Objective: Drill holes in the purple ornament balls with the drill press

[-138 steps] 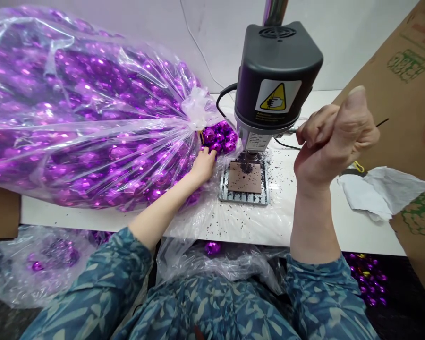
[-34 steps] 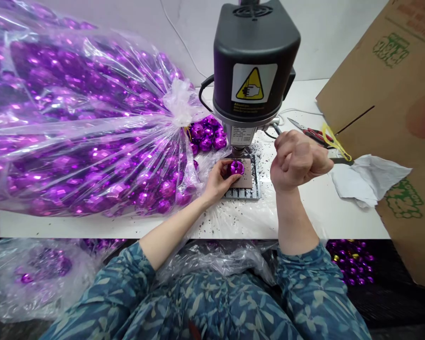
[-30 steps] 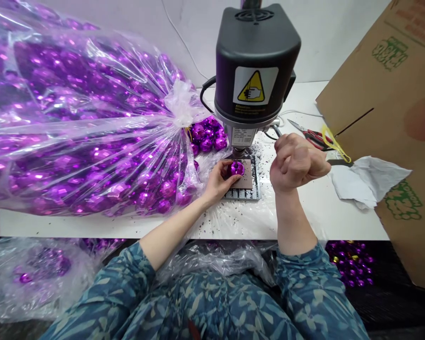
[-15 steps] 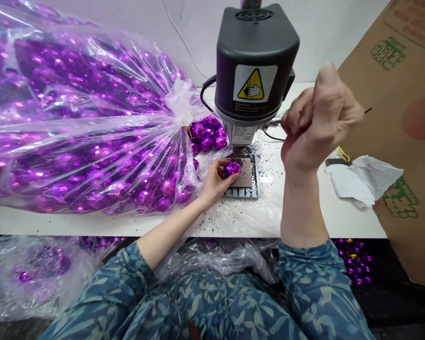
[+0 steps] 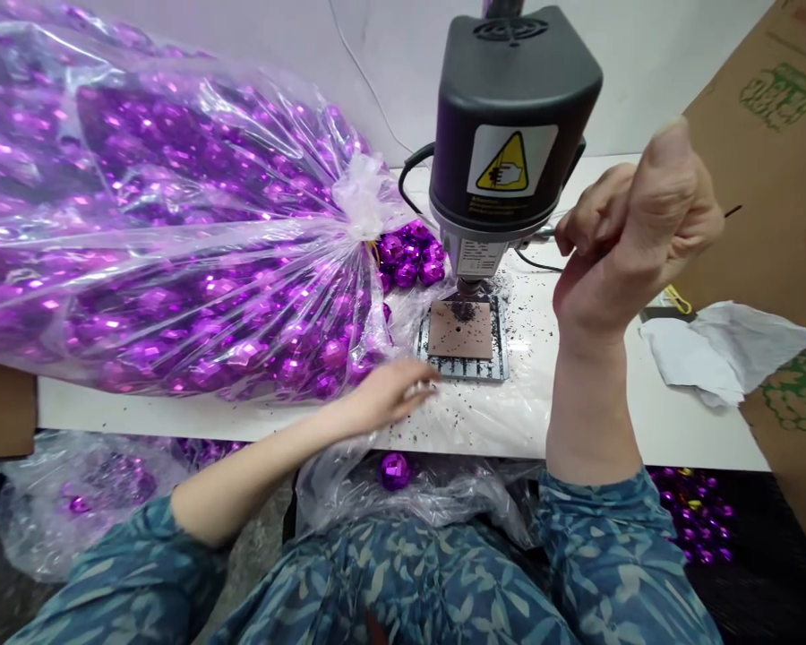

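Observation:
My left hand [image 5: 390, 396] lies near the table's front edge, fingers stretched out and blurred, holding nothing. Just below it a purple faceted ball [image 5: 395, 469] sits in the clear plastic sheet [image 5: 443, 502] on my lap. My right hand [image 5: 635, 237] is raised and closed round the thin metal lever [image 5: 545, 235] of the small black drill press [image 5: 514, 134]. The drill plate [image 5: 462, 333] under the bit carries no ball and is ringed by dark shavings.
A big clear bag of purple balls [image 5: 154, 233] covers the table's left half, with loose balls [image 5: 409, 255] at its tied mouth. A cardboard box [image 5: 772, 179] stands at the right, white paper [image 5: 725, 349] beside it. More purple balls [image 5: 695, 520] lie below the table.
My left hand took the purple ball off the drill plate and drew back to the table's edge; the ball now lies in the plastic below. My right hand has lifted with the lever.

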### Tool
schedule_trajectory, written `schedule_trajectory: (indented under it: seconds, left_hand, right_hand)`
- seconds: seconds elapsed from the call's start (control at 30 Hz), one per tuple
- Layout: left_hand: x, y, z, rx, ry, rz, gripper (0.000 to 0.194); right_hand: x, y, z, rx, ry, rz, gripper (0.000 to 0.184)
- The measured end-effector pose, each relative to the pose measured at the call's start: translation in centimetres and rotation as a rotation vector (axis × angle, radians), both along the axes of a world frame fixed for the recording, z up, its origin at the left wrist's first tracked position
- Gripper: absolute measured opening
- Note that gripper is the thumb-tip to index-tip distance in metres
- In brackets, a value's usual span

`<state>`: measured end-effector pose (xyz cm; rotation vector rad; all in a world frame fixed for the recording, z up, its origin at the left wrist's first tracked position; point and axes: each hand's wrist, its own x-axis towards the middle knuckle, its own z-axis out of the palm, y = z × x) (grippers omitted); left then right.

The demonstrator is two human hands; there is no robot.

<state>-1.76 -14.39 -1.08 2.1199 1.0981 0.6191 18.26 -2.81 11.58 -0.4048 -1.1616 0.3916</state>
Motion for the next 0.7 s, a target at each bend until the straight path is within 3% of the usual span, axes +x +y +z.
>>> schedule_trajectory:
  seconds: [0.07,0.13,0.2,0.3,0.5,0.6,0.7]
  left_hand:
    - [-0.3,5.3,-0.2,0.227,0.010,0.282,0.023]
    - [-0.4,10.5,-0.7,0.343,0.116,0.492,0.029]
    - [-0.2,14.8,-1.4,0.340,0.206,0.533,0.038]
    - [0.7,18.5,-2.6,0.302,0.247,0.449,0.044]
    - [1.3,19.5,-3.2,0.307,0.196,0.385,0.036]
    - [0.7,18.0,-1.9,0.328,-0.018,0.506,0.045]
    - [0.1,14.5,0.2,0.259,-0.207,0.559,0.042]
  right_hand:
    - [0.1,0.0,-0.1,-0.003,-0.006,-0.004,0.063]
    - [0.1,0.0,-0.1,0.009,0.001,0.013,0.062]
    - [0.1,-0.1,0.0,0.024,0.018,0.039,0.061]
    - [0.0,-0.2,0.0,0.044,0.051,0.069,0.060]
    - [0.1,0.0,-0.1,0.053,0.058,0.071,0.062]
    - [0.2,-0.2,-0.2,0.052,0.043,0.062,0.061]
    - [0.3,-0.4,-0.3,0.034,-0.020,0.022,0.062]
